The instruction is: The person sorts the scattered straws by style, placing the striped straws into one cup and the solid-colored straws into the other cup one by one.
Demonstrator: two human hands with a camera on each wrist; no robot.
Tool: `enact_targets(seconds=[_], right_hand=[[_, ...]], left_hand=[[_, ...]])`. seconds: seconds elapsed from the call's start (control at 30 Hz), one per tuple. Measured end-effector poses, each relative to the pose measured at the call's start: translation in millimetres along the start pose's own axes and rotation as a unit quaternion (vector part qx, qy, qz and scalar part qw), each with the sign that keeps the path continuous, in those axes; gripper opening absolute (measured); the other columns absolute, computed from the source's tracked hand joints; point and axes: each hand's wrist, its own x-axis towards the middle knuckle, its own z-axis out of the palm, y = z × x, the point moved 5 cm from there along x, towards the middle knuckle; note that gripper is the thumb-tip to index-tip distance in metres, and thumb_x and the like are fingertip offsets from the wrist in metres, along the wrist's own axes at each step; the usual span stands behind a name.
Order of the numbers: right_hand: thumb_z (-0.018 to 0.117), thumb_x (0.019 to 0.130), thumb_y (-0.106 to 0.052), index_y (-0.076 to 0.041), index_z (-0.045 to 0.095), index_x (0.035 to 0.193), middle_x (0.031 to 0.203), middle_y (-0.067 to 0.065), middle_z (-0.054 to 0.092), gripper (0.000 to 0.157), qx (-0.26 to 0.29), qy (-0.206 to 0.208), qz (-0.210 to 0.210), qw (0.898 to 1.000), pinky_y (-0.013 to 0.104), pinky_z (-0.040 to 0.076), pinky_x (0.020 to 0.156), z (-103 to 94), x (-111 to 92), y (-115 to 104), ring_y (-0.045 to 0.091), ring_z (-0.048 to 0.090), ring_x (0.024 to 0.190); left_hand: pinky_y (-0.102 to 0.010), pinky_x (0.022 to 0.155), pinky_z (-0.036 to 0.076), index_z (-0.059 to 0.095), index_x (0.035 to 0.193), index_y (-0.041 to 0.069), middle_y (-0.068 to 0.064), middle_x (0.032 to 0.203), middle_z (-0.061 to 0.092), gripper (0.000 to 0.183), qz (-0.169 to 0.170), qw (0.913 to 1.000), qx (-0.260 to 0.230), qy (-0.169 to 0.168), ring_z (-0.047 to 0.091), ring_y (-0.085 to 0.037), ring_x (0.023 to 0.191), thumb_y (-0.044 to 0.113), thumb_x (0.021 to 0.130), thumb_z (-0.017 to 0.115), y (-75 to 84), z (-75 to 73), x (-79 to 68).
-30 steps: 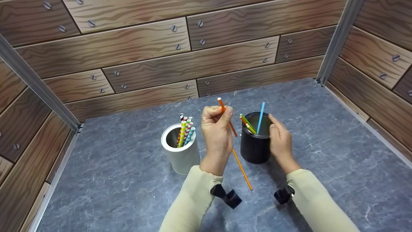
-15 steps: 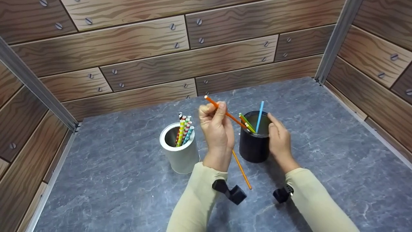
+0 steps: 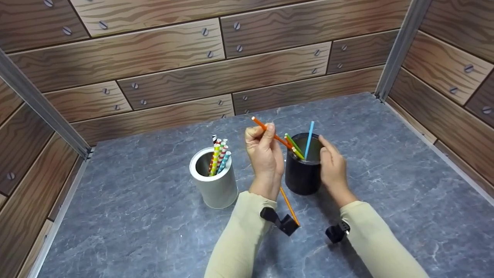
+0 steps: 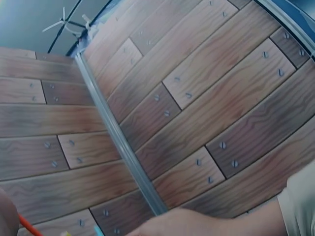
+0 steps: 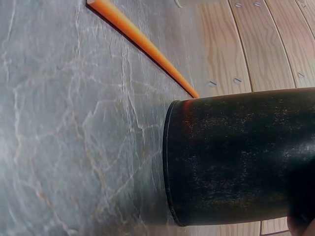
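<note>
Between thumb and fingers, my left hand pinches an orange-red straw. The straw slants down to the right, its lower end at the left side of the black cup's mouth; whether it is inside the rim I cannot tell. My right hand holds the black cup from its right side, index finger up by the rim. A light blue straw and several green, yellow and orange ones lean in the cup. In the right wrist view the cup stands on the tabletop.
Left of my hands stands a white cup with several patterned straws in it. One orange straw lies on the grey marbled table, partly behind my left wrist. Wood-patterned walls enclose the table.
My left hand has tilted the orange-red straw from steep to slanting and moved its lower end over to the black cup. The right hand keeps its hold on the cup.
</note>
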Motion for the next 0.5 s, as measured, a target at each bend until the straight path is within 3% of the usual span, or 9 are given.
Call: enact_targets(seconds=[0.1, 0.2, 0.33, 0.43, 0.5], right_hand=[[0.039, 0.093, -0.007, 0.002, 0.054, 0.127, 0.132, 0.018, 0.051, 0.038, 0.002, 0.003, -0.008, 1.000, 0.040, 0.033, 0.106, 0.1, -1, -1, 0.028, 0.045, 0.125], [0.040, 0.092, -0.007, 0.002, 0.055, 0.126, 0.130, 0.018, 0.053, 0.038, 0.004, 0.007, -0.015, 1.000, 0.040, 0.035, 0.105, -0.2, -1, -2, 0.026, 0.049, 0.119], [0.041, 0.092, -0.006, 0.002, 0.056, 0.125, 0.128, 0.018, 0.054, 0.037, 0.002, 0.016, -0.021, 1.000, 0.040, 0.036, 0.103, -1.2, -1, -3, 0.025, 0.051, 0.115], [0.041, 0.092, -0.006, 0.002, 0.056, 0.125, 0.128, 0.019, 0.054, 0.037, 0.003, 0.018, -0.021, 1.000, 0.040, 0.036, 0.103, -1.5, -1, -3, 0.026, 0.049, 0.120], [0.041, 0.092, -0.006, 0.002, 0.056, 0.125, 0.128, 0.019, 0.054, 0.037, 0.004, 0.018, -0.017, 1.000, 0.041, 0.036, 0.104, -1.4, -1, -2, 0.027, 0.048, 0.121]], left_hand=[[-0.019, 0.073, 0.045, 0.050, 0.067, 0.014, 0.003, 0.072, 0.057, 0.033, -0.005, 0.9992, 0.039, 0.003, 0.057, -0.009, 0.074, -0.016, 0.079, 0.055, -6.4, -7.3, -0.6], [-0.018, 0.069, 0.046, 0.049, 0.065, 0.015, 0.004, 0.071, 0.059, 0.038, -0.003, 0.9917, 0.128, 0.003, 0.057, -0.008, 0.071, -0.021, 0.077, 0.054, -10.5, -12.6, -2.7], [-0.017, 0.062, 0.048, 0.048, 0.066, -0.001, 0.006, 0.068, 0.060, 0.024, 0.014, 0.9674, 0.252, -0.015, 0.057, -0.006, 0.066, -0.019, 0.072, 0.063, -14.2, -16.4, -7.0], [-0.017, 0.059, 0.049, 0.046, 0.073, -0.012, 0.001, 0.070, 0.062, 0.021, 0.022, 0.9486, 0.313, -0.043, 0.057, -0.006, 0.064, -0.015, 0.072, 0.066, -18.0, -19.0, -10.2], [-0.017, 0.058, 0.049, 0.047, 0.075, -0.014, -0.006, 0.073, 0.063, 0.019, 0.020, 0.9381, 0.341, -0.059, 0.057, -0.006, 0.065, -0.013, 0.073, 0.066, -21.2, -21.7, -11.9]])
